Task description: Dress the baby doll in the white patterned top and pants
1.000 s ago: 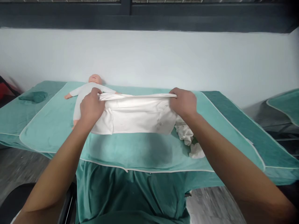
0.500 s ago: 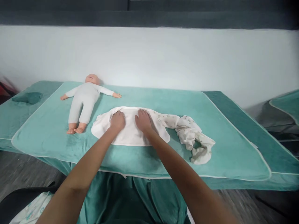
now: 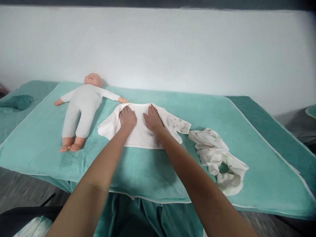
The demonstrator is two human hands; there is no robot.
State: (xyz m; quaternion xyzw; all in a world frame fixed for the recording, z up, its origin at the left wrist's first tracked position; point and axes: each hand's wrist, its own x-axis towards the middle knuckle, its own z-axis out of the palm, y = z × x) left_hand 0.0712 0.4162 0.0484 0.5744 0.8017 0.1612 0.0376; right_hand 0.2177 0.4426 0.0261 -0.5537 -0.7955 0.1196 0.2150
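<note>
White-clad, the baby doll (image 3: 85, 98) lies face up at left on the teal mat (image 3: 29, 144). Our left forearm (image 3: 96, 179) slants inward, and our left hand (image 3: 127, 118) lies open, palm down, fingers pointing forward, on the baby shirt (image 3: 142, 131) spread out before us. Mirroring it, our right hand (image 3: 153, 119) rests open on the shirt, thumb apart; neither hand grips anything. Farther right we see a crumpled printed baby garment (image 3: 212, 149) on the mat.

Beyond the spread white cloth shirt (image 3: 142, 130), the teal plush bed cover (image 3: 197, 105) leaves free room to the plain white wall (image 3: 172, 49); a white-suited doll (image 3: 85, 100) obstructs leftward, a crumpled white printed garment (image 3: 209, 148) rightward.
</note>
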